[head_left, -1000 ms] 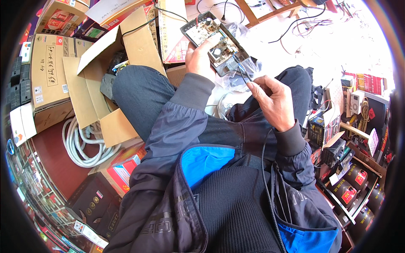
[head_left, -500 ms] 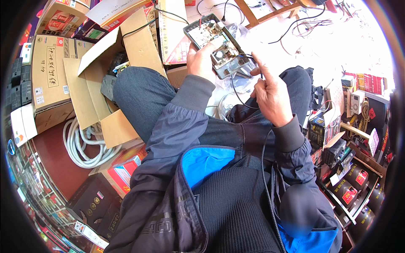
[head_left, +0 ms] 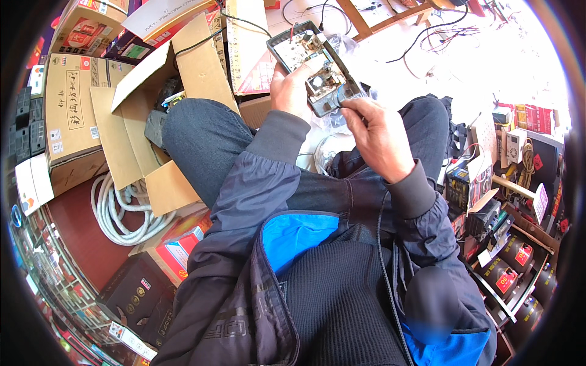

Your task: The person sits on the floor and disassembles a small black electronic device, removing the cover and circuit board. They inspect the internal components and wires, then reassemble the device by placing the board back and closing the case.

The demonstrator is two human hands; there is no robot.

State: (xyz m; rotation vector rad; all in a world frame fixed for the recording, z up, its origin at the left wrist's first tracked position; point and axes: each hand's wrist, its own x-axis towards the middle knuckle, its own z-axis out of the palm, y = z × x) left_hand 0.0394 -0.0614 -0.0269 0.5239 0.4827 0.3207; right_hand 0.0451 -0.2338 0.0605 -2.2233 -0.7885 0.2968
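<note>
My left hand [head_left: 292, 91] grips an opened dark plastic case [head_left: 355, 89] along its left side, thumb over the inner edge. Inside the case lies a circuit board [head_left: 314, 49] crowded with small components, with a reddish wire at its far end. My right hand [head_left: 379, 135] is at the near right corner of the case, fingers bent and closed together by its near end wall. Whatever lies between those fingertips is too small and covered to name. The case is held tilted above the gap between my knees.
An open cardboard box [head_left: 131, 131] stands beside my left knee, with stacked cartons [head_left: 73, 104] behind it. A coiled pale hose [head_left: 116, 213] lies left. Black cables [head_left: 421, 38] and a wooden frame [head_left: 351, 18] are on the far floor. Boxes and dark round spools [head_left: 503, 277] crowd the right.
My right hand has moved left and slightly down to the case's near corner, its raised index finger now bent in. The black cable near it has dropped out of sight. The left hand keeps its grip.
</note>
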